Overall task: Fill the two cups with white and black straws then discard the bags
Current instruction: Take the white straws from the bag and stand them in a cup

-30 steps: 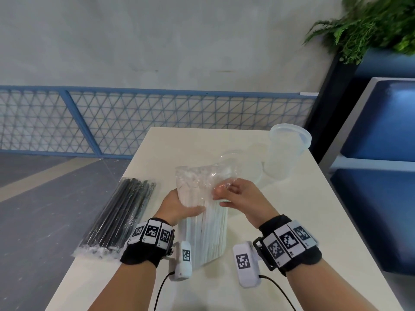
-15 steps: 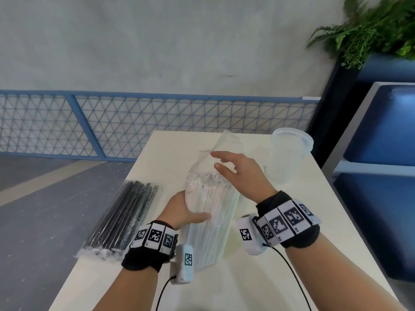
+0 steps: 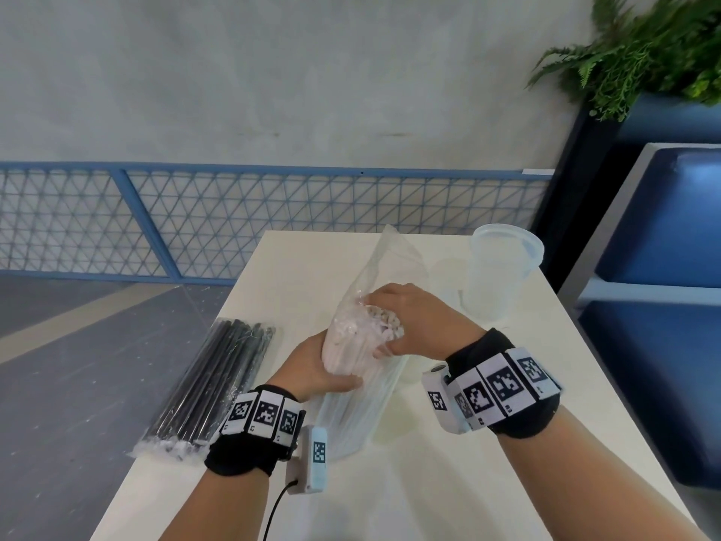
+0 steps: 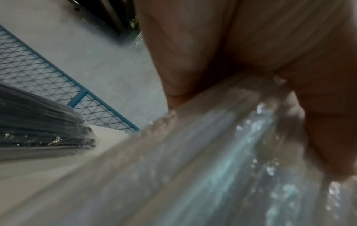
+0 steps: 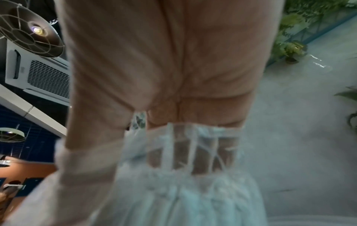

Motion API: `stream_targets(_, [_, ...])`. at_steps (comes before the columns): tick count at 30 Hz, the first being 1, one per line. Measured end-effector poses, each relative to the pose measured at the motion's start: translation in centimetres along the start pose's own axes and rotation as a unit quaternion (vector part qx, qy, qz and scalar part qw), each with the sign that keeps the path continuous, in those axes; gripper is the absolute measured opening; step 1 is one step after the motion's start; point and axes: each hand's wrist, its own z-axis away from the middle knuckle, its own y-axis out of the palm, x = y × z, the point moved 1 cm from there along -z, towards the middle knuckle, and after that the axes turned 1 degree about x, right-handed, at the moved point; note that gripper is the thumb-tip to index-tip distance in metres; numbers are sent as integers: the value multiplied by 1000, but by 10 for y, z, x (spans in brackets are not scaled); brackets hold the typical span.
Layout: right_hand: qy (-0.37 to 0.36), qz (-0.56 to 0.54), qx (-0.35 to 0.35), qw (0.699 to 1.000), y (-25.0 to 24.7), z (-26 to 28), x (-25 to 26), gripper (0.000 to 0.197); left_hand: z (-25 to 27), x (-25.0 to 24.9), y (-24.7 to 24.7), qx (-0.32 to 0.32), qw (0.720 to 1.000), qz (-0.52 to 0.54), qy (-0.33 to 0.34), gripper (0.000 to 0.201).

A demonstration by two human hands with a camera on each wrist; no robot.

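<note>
A clear bag of white straws stands tilted on the white table, its open mouth upward. My left hand grips the bag around its upper middle, thumb in front. My right hand reaches into the bag's mouth, and its fingers and thumb curl round the tops of the white straws. The right wrist view shows those straws against the fingers through crinkled plastic. A sealed bag of black straws lies at the table's left edge. Translucent cups, seemingly two stacked, stand far right.
The table's left edge drops to a grey floor beside the black straw bag. A blue mesh railing runs behind the table. A blue bench and a potted fern are at the right.
My right hand dropped from above the open bag mouth down into it and closed on the straw tops. My left hand kept its grip; the bag leans more to the right.
</note>
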Motion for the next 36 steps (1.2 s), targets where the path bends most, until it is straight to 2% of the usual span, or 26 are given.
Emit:
stream_targets(3, [5,20,-16,1000,5,-3,-2,65,0,2,1,34,999,13,-3,70])
stream_targets(5, [7,32,-9,999,6,-3,-1,66,-1,2,3,43,999,21,-2,69])
stream_targets(7, [14,73,26,997,10,-4,2,73,-2,3,5,45,999,21,-3,62])
stream_targets(10, [46,125,69,989,19,-6,9,86,-3,6,6,54,998,13,-2,65])
stream_targets(12, [41,128,51,990,24,-9,8,83,-4,9,4,57,998,19,-6,68])
stream_targets(14, [29,137,29,990,26,-11,8,71,-6,13,1,66,997,30,-5,69])
stream_targets(19, [38,70,10,997,24,-14,14,49,-11,19,-4,74,996,45,0,74])
stream_targets(23, [31,37,-27,998,23,-18,17,30,-13,21,-9,84,995,59,-3,65])
stream_targets(26, [24,3,-41,999,18,-18,18,26,-14,23,-13,87,995,50,-6,53])
stream_targets(28, [23,-29,-52,998,13,-17,17,27,-15,24,-14,91,995,40,-10,55])
stream_targets(31, [31,-61,-66,995,-1,-16,13,29,-14,24,-13,81,996,22,-21,42])
stream_targets(36, [2,-84,-127,988,-33,-14,5,32,-14,23,-12,57,998,14,-33,44])
